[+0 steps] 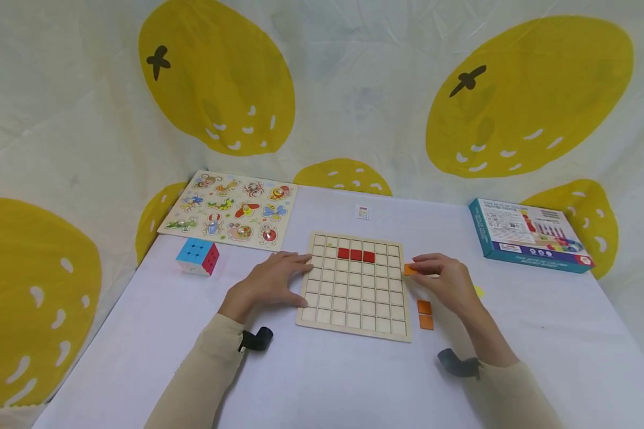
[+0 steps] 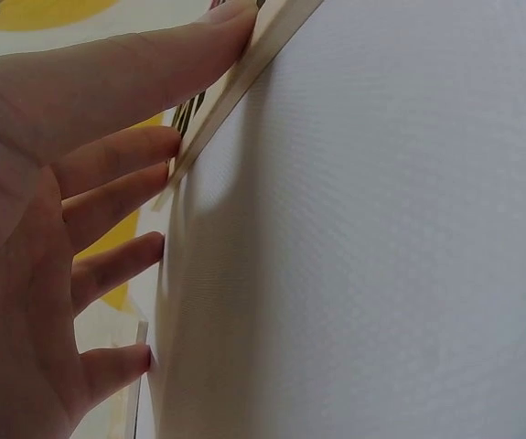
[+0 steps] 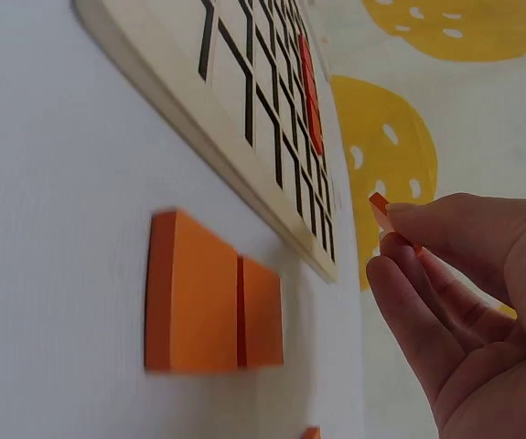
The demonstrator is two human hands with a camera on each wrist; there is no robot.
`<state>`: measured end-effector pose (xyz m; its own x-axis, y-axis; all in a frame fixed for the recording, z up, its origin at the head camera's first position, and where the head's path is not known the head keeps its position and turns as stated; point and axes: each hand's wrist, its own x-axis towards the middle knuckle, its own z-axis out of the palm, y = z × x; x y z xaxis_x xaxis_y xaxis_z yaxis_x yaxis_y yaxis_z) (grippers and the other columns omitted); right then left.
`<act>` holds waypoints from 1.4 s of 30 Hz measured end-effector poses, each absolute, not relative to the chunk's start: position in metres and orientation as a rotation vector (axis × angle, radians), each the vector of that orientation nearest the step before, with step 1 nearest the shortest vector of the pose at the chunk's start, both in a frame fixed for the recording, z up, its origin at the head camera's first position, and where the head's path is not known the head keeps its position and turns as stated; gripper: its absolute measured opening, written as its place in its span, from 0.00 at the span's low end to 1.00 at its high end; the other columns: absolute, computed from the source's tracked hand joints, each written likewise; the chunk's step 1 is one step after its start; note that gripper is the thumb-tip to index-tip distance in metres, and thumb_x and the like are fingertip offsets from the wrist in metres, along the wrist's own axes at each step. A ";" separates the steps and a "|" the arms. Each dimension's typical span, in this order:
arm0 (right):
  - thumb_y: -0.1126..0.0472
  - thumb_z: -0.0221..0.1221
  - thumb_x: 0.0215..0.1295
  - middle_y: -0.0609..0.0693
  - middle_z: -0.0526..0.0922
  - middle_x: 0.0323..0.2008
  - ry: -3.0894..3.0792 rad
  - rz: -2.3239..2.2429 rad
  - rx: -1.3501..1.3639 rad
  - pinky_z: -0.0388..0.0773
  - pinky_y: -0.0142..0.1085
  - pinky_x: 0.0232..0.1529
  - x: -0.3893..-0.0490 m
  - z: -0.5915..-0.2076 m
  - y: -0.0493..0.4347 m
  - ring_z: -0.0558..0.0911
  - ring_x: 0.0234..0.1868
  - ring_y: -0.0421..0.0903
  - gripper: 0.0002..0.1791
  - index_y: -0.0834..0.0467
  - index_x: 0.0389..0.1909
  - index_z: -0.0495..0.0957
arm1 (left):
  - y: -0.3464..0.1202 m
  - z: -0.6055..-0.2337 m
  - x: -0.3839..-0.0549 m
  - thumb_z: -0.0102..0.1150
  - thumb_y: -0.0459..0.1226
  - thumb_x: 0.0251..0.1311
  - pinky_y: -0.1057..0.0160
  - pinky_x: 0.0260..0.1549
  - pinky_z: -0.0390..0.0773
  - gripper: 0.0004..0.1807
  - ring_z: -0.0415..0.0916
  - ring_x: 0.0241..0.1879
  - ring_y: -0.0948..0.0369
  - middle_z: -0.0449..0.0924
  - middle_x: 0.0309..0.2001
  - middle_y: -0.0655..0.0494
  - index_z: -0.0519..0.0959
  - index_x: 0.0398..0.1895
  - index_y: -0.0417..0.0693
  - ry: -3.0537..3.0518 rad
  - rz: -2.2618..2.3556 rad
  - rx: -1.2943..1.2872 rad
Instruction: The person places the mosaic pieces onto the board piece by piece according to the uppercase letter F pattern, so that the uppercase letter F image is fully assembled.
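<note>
A wooden grid board (image 1: 347, 292) lies on the white table, with three red square tiles (image 1: 356, 255) in a row among its upper squares. My left hand (image 1: 271, 280) rests at the board's left edge, thumb and fingers spread and touching it. Just off the right edge, my right hand (image 1: 445, 280) pinches an orange square tile (image 1: 409, 270) between thumb and fingers. In the right wrist view that tile (image 3: 379, 208) is held above the table, partly hidden by the fingertips. Two more orange tiles (image 1: 425, 322) lie end to end beside the board, below the right hand.
At the back left lies an insect picture puzzle (image 1: 231, 205), with a cube puzzle (image 1: 197, 256) before it. A small printed card (image 1: 362, 212) lies behind the board. A teal game box (image 1: 531, 235) sits at the back right. Something yellow (image 1: 479, 291) shows beside the right wrist.
</note>
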<state>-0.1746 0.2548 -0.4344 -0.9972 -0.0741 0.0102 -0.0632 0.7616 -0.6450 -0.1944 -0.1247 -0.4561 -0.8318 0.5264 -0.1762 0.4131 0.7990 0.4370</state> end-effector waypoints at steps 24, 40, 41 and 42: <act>0.61 0.72 0.59 0.54 0.91 0.48 2.814 -1.139 -0.298 0.87 0.44 0.52 -0.198 -0.453 0.172 0.89 0.47 0.50 0.12 0.56 0.45 0.90 | -0.125 -0.456 -0.195 0.76 0.57 0.48 0.38 0.72 0.67 0.45 0.56 0.80 0.52 0.61 0.80 0.65 0.73 0.72 0.59 2.695 0.583 0.724; 0.64 0.73 0.57 0.54 0.90 0.44 2.873 -1.105 -0.414 0.88 0.40 0.46 -0.206 -0.453 0.139 0.90 0.43 0.49 0.10 0.61 0.41 0.90 | -0.126 -0.458 -0.196 0.77 0.57 0.48 0.39 0.70 0.69 0.45 0.57 0.79 0.53 0.61 0.79 0.66 0.73 0.72 0.61 2.697 0.589 0.714; 0.64 0.73 0.57 0.54 0.90 0.43 2.877 -1.103 -0.412 0.88 0.40 0.46 -0.206 -0.453 0.139 0.90 0.42 0.49 0.10 0.61 0.40 0.90 | -0.126 -0.458 -0.196 0.77 0.57 0.48 0.39 0.71 0.68 0.45 0.57 0.80 0.53 0.61 0.79 0.66 0.73 0.72 0.61 2.696 0.592 0.711; 0.64 0.73 0.57 0.54 0.90 0.43 2.883 -1.098 -0.413 0.87 0.40 0.46 -0.207 -0.454 0.138 0.90 0.42 0.48 0.10 0.61 0.40 0.90 | -0.126 -0.458 -0.196 0.77 0.57 0.48 0.38 0.71 0.68 0.45 0.57 0.80 0.53 0.61 0.79 0.66 0.73 0.72 0.60 2.697 0.596 0.711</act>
